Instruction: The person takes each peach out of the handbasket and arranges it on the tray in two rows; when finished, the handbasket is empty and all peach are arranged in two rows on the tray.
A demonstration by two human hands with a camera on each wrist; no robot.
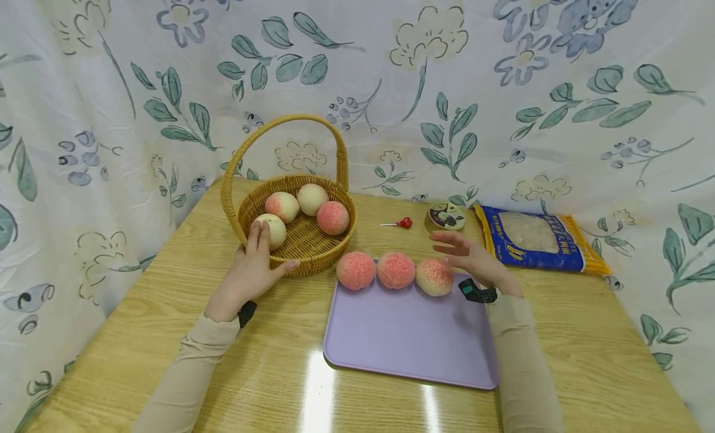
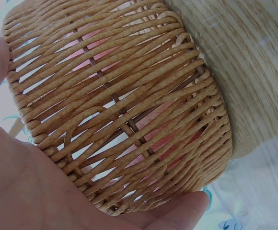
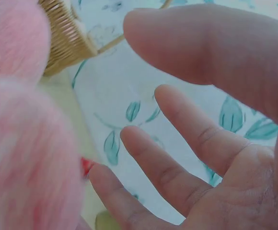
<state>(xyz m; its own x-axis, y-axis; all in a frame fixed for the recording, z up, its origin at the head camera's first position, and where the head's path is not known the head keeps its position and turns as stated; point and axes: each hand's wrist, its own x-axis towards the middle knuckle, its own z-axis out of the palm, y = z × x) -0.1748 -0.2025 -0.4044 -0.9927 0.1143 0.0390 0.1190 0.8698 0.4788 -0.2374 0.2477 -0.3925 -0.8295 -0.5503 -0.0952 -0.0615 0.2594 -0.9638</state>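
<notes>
While my right hand [image 1: 473, 259] hovers open and empty, the rightmost peach [image 1: 434, 280] lies just to its left, toward me.

The tray [image 1: 410, 334] is lilac, the basket [image 1: 313, 265] tan, some peaches [image 1: 396, 270] pink-speckled.

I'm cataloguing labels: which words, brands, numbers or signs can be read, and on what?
None is legible enough to quote.
Blue-and-yellow plastic packet: printed characters, too small and blurred.
Round, dark-patterned container: no text I can make out.
Black wristband with teal patch: nothing readable.
</notes>
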